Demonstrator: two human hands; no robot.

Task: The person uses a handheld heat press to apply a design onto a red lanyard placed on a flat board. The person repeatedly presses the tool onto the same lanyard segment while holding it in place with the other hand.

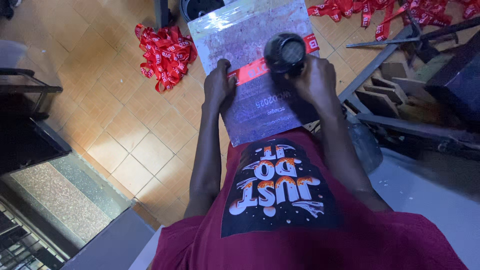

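Left hand [218,84] down flat, fingers curled over the left edge of the grey speckled rectangular board [260,70], pinning one end of the red printed ribbon strip [250,71] against it. Right hand [316,80] wrapped tight around the black round-headed handheld tool [285,52], head pressed onto the ribbon near the board's right edge. Ribbon stretched straight across the board, likely so it stays taut under the tool. Board propped on the lap against the maroon printed shirt [280,200], tilted away. Heap of red ribbons [165,52] on the tiled floor [120,125] just left of the board; more red ribbons [390,12] beyond the right corner, above dark metal frame pieces [400,45].
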